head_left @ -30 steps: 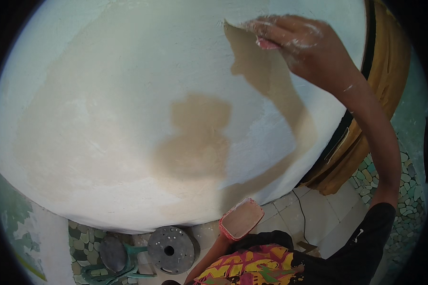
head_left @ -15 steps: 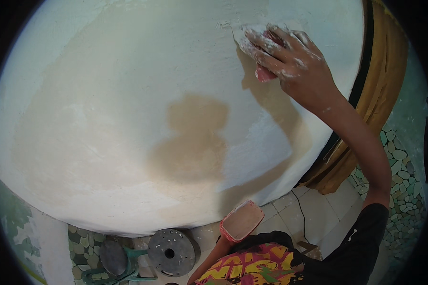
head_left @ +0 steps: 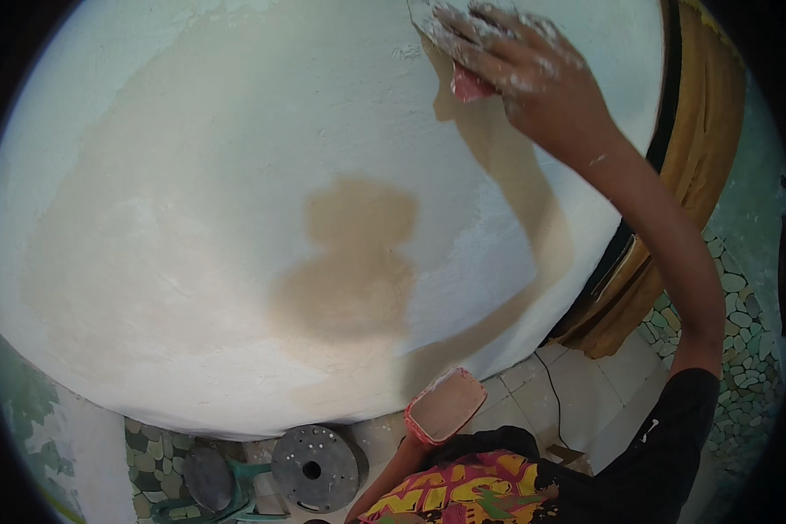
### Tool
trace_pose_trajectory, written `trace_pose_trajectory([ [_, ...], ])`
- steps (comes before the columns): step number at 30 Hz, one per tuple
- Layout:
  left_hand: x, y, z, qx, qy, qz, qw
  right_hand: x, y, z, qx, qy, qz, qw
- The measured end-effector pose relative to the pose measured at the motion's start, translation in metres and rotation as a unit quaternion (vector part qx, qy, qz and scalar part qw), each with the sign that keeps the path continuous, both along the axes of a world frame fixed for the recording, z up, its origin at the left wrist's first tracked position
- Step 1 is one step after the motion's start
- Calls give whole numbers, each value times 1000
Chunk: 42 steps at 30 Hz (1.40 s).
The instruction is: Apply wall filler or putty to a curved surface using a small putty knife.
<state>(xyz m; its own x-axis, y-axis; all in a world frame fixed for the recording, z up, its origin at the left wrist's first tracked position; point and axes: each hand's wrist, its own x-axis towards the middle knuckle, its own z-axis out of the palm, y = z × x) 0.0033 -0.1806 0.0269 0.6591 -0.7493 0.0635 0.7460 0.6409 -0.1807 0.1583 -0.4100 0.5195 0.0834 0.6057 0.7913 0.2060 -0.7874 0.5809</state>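
My right hand (head_left: 528, 79), its fingers smeared with white paste, is raised to the upper part of a large curved white wall (head_left: 236, 157). It is closed on a putty scraper (head_left: 473, 84), whose reddish end shows below the fingers; its thin edge lies against the wall, mostly covered by the hand. Low in front of my body, my left hand (head_left: 414, 447) holds up a rectangular tub (head_left: 446, 405) with a red, paste-smeared rim. The tub hides most of that hand's fingers.
A dark border and a brown wooden-looking band (head_left: 707, 131) edge the wall at right. Below stand a round grey disc-shaped object (head_left: 319, 470) and a green chair-like frame (head_left: 244, 498). A thin cable (head_left: 552, 384) crosses the tiles; pebble paving (head_left: 734, 323) lies beyond.
My right hand has slid the scraper upward and slightly left along the wall. My left hand and the tub have stayed nearly in place.
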Motion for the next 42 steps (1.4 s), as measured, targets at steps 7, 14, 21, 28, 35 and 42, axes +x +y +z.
trace_pose_trajectory([
  [7,0,-1,4,-20,-29,-11,999,8,-17,-25,16,-32,27,999],
  [14,8,-6,-1,20,-37,4,999,5,-3,1,33,-5,57,998],
  [21,4,-5,-4,128,6,45,991,-13,-18,-10,6,-64,-32,997],
  [28,7,-8,6,50,-10,22,998,-2,-21,25,-52,-22,69,996],
  [35,9,-22,-4,71,14,42,996,91,-20,39,-41,-258,440,859],
  [42,9,-22,2,40,-50,75,995,4,-26,24,59,-131,83,986],
])
